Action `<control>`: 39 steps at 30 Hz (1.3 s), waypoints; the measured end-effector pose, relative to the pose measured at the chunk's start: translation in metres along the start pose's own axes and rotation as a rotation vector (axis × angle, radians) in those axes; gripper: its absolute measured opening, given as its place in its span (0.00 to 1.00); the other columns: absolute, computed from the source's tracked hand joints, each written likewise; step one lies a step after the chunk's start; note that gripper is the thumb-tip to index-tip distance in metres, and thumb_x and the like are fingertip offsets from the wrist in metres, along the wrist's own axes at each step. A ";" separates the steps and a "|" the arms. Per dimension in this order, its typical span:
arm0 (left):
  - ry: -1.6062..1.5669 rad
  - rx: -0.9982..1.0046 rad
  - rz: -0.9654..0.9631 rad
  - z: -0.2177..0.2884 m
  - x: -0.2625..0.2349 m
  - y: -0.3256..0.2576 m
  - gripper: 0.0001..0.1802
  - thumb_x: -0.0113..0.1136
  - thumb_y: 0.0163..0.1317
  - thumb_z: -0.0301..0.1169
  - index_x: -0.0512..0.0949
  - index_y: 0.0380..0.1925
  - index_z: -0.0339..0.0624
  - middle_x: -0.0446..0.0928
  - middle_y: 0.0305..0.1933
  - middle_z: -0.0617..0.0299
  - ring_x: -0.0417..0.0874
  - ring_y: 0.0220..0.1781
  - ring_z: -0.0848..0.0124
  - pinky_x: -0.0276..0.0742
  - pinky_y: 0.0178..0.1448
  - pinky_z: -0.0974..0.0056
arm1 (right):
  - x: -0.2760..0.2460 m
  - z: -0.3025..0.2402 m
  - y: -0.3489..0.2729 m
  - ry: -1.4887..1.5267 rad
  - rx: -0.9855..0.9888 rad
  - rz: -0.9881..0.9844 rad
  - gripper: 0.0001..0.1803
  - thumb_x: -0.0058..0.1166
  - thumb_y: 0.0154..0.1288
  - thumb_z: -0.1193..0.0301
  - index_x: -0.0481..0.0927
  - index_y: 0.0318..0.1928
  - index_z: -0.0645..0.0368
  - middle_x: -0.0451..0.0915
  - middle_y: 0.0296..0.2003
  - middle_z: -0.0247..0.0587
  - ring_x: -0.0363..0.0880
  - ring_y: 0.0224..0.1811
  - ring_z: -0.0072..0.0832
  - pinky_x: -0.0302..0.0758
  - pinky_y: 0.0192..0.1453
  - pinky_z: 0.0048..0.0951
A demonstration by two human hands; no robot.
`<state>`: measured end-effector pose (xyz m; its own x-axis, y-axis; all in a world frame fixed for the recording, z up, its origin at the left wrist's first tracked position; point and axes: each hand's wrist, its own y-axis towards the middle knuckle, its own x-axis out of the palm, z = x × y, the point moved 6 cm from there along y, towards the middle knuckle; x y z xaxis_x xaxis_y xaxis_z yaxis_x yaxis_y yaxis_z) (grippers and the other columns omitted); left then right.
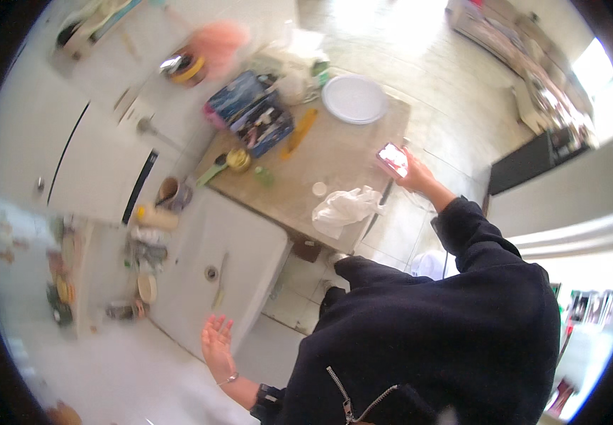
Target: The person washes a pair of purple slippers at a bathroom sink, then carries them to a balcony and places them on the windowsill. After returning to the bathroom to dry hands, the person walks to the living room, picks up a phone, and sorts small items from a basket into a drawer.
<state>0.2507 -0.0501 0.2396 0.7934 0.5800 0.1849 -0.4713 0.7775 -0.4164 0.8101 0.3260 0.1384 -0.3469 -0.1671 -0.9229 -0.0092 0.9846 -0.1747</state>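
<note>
Head view, from the left: a pale plastic bottle with a yellow cap (157, 219) was just beside the upper left of the white rectangular sink (246, 244). My bare left hand (218, 348), a thin metallic bracelet (230, 378) at its wrist, was raised by the sink's lower rim, its fingers loosely apart and slightly curled; whether the fingertips touched the rim I could not tell. Up and right of the sink spread a flat tan tabletop (288, 180). On it, above the sink, sat a dark blue patterned box (250, 113) packed with small items, and right beside it a long flat yellow-orange strip (301, 133). Nearer the sink, to its right, a small round white disc (319, 188) lay just beside a crumpled white plastic bag (345, 210). Farther up from the sink was a round whitish plate (354, 98). Well right of the sink, at the tabletop's edge, was the small rectangular phone with a bright screen (393, 160), gripped between the fingers of my right hand (414, 175), below a black sleeve (470, 230).
</note>
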 end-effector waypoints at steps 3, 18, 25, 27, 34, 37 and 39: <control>0.203 -0.064 -0.089 -0.009 0.014 0.030 0.25 0.43 0.71 0.45 0.65 0.61 0.41 0.72 0.57 0.57 0.78 0.53 0.65 0.69 0.50 0.67 | -0.009 0.064 -0.068 0.222 0.125 0.125 0.36 0.61 0.56 0.60 0.63 0.62 0.61 0.78 0.50 0.50 0.76 0.54 0.41 0.72 0.56 0.34; 0.333 -0.167 -0.976 -0.036 0.349 0.091 0.25 0.49 0.70 0.44 0.65 0.58 0.37 0.73 0.57 0.52 0.76 0.56 0.60 0.66 0.57 0.61 | 0.073 0.319 -0.425 1.151 1.199 0.507 0.26 0.70 0.42 0.70 0.73 0.42 0.63 0.77 0.29 0.38 0.79 0.28 0.29 0.75 0.26 0.43; 0.472 -0.172 -1.167 -0.080 0.572 0.024 0.21 0.50 0.70 0.40 0.68 0.55 0.37 0.78 0.51 0.53 0.81 0.49 0.66 0.72 0.49 0.70 | 0.070 0.400 -0.438 1.263 1.245 0.497 0.30 0.70 0.44 0.69 0.71 0.49 0.61 0.77 0.35 0.41 0.79 0.34 0.32 0.76 0.31 0.40; 0.480 -0.213 -1.237 -0.096 0.641 -0.004 0.20 0.49 0.70 0.39 0.68 0.56 0.37 0.77 0.52 0.53 0.80 0.50 0.66 0.72 0.50 0.70 | 0.060 0.427 -0.436 1.295 1.271 0.519 0.34 0.70 0.44 0.68 0.68 0.52 0.61 0.76 0.39 0.42 0.78 0.37 0.33 0.77 0.33 0.41; 0.490 -0.320 -1.504 -0.126 0.817 -0.053 0.20 0.48 0.71 0.36 0.68 0.57 0.36 0.76 0.54 0.53 0.79 0.53 0.65 0.70 0.55 0.68 | 0.004 0.498 -0.393 1.268 1.195 0.607 0.41 0.71 0.43 0.66 0.64 0.58 0.61 0.75 0.43 0.44 0.78 0.41 0.34 0.77 0.40 0.38; 0.654 -0.228 -1.476 -0.129 0.868 -0.037 0.21 0.46 0.72 0.39 0.67 0.58 0.37 0.75 0.55 0.51 0.77 0.56 0.59 0.70 0.57 0.61 | -0.008 0.520 -0.361 1.316 1.221 0.650 0.44 0.71 0.43 0.65 0.62 0.60 0.60 0.74 0.45 0.44 0.77 0.44 0.34 0.77 0.42 0.38; 0.665 -0.248 -1.425 -0.138 0.902 -0.015 0.21 0.47 0.71 0.39 0.68 0.57 0.38 0.75 0.55 0.53 0.78 0.55 0.63 0.70 0.55 0.65 | -0.011 0.536 -0.340 1.326 1.261 0.646 0.45 0.71 0.43 0.64 0.62 0.61 0.60 0.74 0.45 0.44 0.76 0.45 0.34 0.77 0.43 0.38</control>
<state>1.0264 0.4273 0.2903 0.5623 -0.8122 0.1558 0.7901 0.4720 -0.3911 1.3198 -0.0345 0.0242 -0.4037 0.8831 -0.2390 0.7541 0.1732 -0.6335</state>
